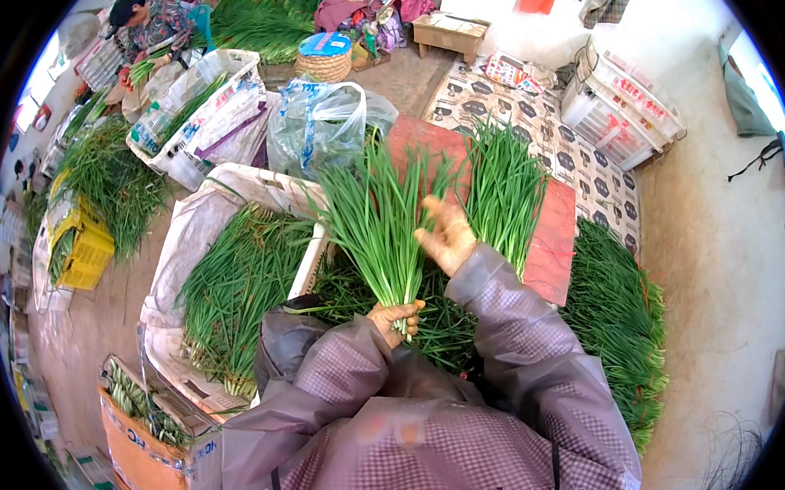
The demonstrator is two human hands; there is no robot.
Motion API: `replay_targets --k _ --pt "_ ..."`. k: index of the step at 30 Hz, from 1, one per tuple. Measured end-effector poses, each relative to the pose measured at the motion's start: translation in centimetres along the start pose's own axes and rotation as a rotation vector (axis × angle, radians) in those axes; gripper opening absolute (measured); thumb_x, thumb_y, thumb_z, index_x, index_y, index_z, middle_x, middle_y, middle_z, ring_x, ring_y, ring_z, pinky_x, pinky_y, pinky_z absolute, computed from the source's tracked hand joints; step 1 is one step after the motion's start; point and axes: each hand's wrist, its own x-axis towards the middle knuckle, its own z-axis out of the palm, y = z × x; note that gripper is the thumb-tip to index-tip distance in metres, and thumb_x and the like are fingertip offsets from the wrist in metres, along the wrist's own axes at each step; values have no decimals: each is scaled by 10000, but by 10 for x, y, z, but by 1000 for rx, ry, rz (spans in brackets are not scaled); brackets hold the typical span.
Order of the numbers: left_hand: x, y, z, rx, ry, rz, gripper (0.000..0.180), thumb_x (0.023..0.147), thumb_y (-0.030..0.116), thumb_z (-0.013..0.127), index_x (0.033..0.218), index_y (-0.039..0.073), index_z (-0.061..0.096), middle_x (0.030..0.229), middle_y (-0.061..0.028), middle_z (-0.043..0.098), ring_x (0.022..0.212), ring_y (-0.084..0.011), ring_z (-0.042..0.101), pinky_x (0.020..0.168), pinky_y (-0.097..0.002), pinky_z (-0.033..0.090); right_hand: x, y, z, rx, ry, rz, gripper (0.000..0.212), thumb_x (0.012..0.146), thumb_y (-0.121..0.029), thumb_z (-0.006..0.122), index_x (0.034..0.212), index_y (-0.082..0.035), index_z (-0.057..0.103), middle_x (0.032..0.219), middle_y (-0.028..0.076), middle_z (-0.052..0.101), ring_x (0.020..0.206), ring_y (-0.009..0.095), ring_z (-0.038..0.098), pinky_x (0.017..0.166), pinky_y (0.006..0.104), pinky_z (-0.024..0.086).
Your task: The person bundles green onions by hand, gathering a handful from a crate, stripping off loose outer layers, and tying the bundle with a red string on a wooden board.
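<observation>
My left hand point(396, 322) is closed around the pale lower stems of a bunch of garlic chives point(383, 232), which stands upright with its green leaves fanned out at the top. Just right of those leaves is my right hand point(449, 235), its fingers apart and slightly curled, with nothing visible in them. Beyond it, a second pile of chives point(508, 192) lies on a red board point(563, 237). Loose chives point(449, 330) fill the space below my hands, partly hidden by my sleeves.
A lined white crate point(178, 246) of chives stands at my left, with an orange box point(147, 448) nearer. Ahead are a clear plastic bag point(330, 125) and another white crate point(220, 112). More chives point(610, 323) lie at right. Far left, a person point(155, 28) handles greens.
</observation>
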Motion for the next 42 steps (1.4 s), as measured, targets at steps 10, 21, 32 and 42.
replay_targets --k 10,21,32,42 --pt "4 -3 -13 -8 44 -62 252 828 119 679 1000 -45 594 682 -26 510 607 -120 461 577 -270 393 18 16 10 -555 -91 225 221 863 -240 578 918 -34 635 894 190 651 866 320 632 793 369 504" --pt "4 -7 -12 59 126 -17 262 806 82 690 1007 -48 585 708 -37 529 603 -135 486 554 -283 409 16 -11 29 -789 -558 222 370 849 -324 546 1147 -114 611 995 161 659 951 327 621 846 408 484" --pt "9 -12 -23 2 85 -38 280 807 116 704 1009 -41 591 765 -44 573 630 -136 521 569 -284 444 51 33 -26 202 201 79 127 854 -1 539 921 -45 637 745 35 615 612 112 531 564 223 444" --pt "15 -15 -23 -65 107 35 272 820 145 685 1014 -25 598 826 -65 601 665 -170 539 604 -332 459 -19 -30 27 -864 -718 242 329 855 -310 542 1033 -42 611 935 196 660 844 346 647 743 429 516"
